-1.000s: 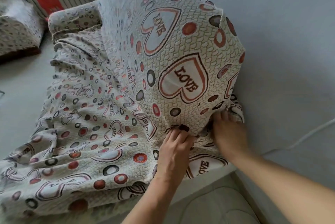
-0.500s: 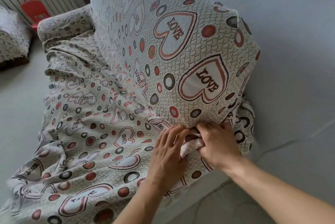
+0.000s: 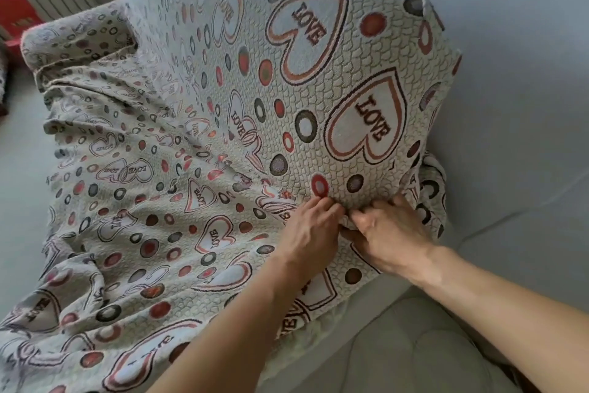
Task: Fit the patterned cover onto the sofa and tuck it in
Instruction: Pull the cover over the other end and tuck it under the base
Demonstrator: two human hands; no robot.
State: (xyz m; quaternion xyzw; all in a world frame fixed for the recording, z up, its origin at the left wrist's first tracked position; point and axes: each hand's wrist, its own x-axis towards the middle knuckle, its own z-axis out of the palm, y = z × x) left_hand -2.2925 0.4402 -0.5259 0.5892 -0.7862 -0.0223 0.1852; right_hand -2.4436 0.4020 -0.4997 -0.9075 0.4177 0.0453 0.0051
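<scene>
Both hands are working at the crease where the sofa [image 3: 334,316] seat meets the upright back, near the right-hand end. The left hand [image 3: 310,231] is lying with its fingers extended, the tips pressing the cover [image 3: 178,188] into the crease. The right hand [image 3: 387,238] is touching it side by side, thumb and curled fingers pinching a small fold of the same cloth.

Risks, as judged from this view: the cloth over the back is lying taut while the seat portion is lying in loose ridges, so a firm push into the crease is likely to be dragging the top edge down off the back corner. The pinched fold is thick, and a bunched wad may be springing out again rather than staying seated. Slack running diagonally across the seat may be getting trapped as a permanent wrinkle if tucked before being smoothed. At the near right edge the cover is stopping short, with pale upholstery showing, so further pulling inward could be exposing more of it.

The cover is a quilted, scale-textured cream fabric printed with outlined hearts reading LOVE and red, brown and grey rings and dots. It is draping over the sofa's back, seat and far arm, hanging loosely off the front.
</scene>
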